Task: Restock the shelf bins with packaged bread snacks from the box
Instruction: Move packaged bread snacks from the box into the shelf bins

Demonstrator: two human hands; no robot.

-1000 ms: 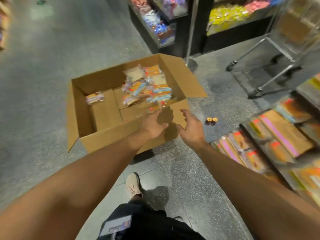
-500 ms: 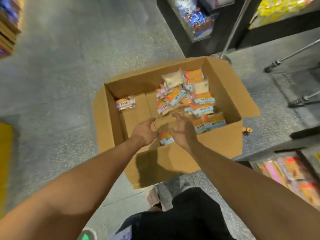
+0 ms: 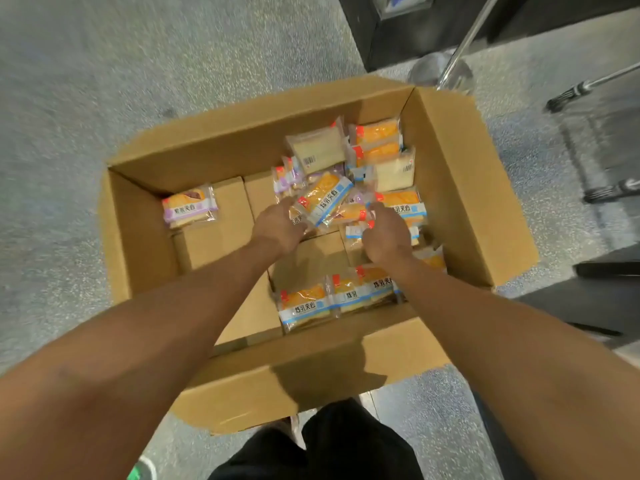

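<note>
At frame centre, both hands were sunk into the pile of packets. The left hand [image 3: 280,226] was curled onto a blue-banded packet [image 3: 323,199]; a firm grip could not be confirmed. The right hand [image 3: 384,233] was pinched on a packet edge [image 3: 356,216]. Packets were judged light, soft, crushable, with slippery film, so best taken by the sealed ends. More were heaped at the upper right of the cardboard box [image 3: 242,375]; one purple packet [image 3: 189,206] lay apart, left.
</note>
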